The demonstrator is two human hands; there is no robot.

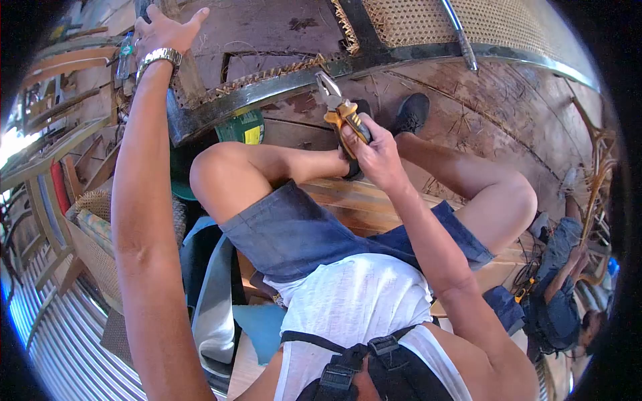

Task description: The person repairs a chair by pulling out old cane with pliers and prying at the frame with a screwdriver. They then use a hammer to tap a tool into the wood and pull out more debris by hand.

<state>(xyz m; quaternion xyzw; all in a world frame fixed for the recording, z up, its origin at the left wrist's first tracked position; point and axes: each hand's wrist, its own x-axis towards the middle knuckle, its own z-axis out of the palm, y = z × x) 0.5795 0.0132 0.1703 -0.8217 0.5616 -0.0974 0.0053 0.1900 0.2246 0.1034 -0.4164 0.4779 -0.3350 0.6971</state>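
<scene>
My left hand (168,32) is at the upper left, fingers spread, over the end of a dark wooden frame (247,91); contact with the wood cannot be made out. A metal watch circles that wrist. In front of my lap, my right hand (378,152) is closed around combination pliers (343,115) with yellow and black handles. Their metal jaws point up toward the frame's inner edge, where ragged cane ends (277,71) stick out. Woven cane webbing (428,25) fills the frame's upper right section. Across it lies a slim metal tool (460,35).
A green container (242,128) with a yellow label stands below the frame. Wooden chair frames (50,180) crowd the left, near a plastic bottle (125,55). At the far right another person (560,281) sits by a curved wooden piece (597,177). Fibre scraps litter the floor.
</scene>
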